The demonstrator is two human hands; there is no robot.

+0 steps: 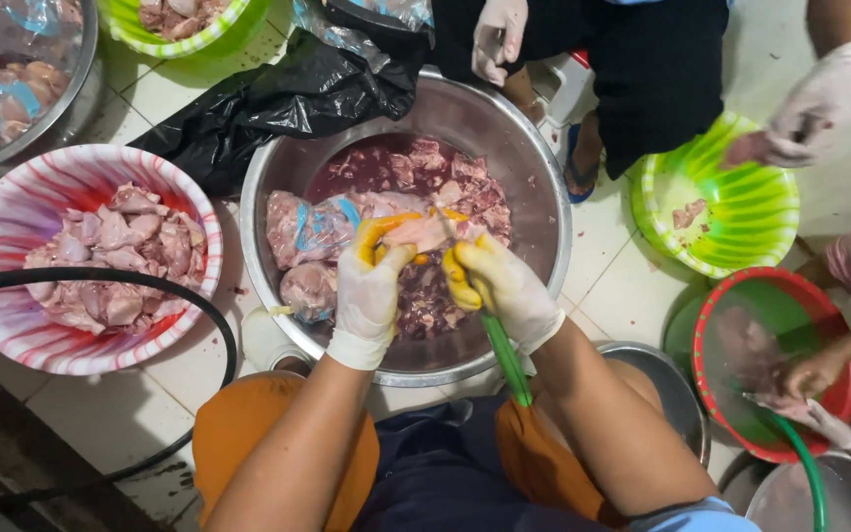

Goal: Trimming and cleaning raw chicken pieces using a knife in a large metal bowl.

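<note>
Both my hands wear white gloves with yellow fingertips and are over a large steel basin (551, 187) of raw meat pieces in dark red liquid. My left hand (366, 294) pinches one pale piece of raw meat (416, 233) from the left. My right hand (502, 286) grips a thin green tube (506, 363) that runs down toward my lap. Its fingertips also touch the same piece of meat. A plastic-wrapped lump of meat (309, 229) lies in the basin just left of my hands.
A pink-striped bowl (2, 212) of meat and a black hose (155, 284) sit at left, with a black bag (288, 94) behind the basin. Other people's gloved hands (818, 100) work over a green bowl (755, 212) and a red-rimmed bowl (834, 296) at right.
</note>
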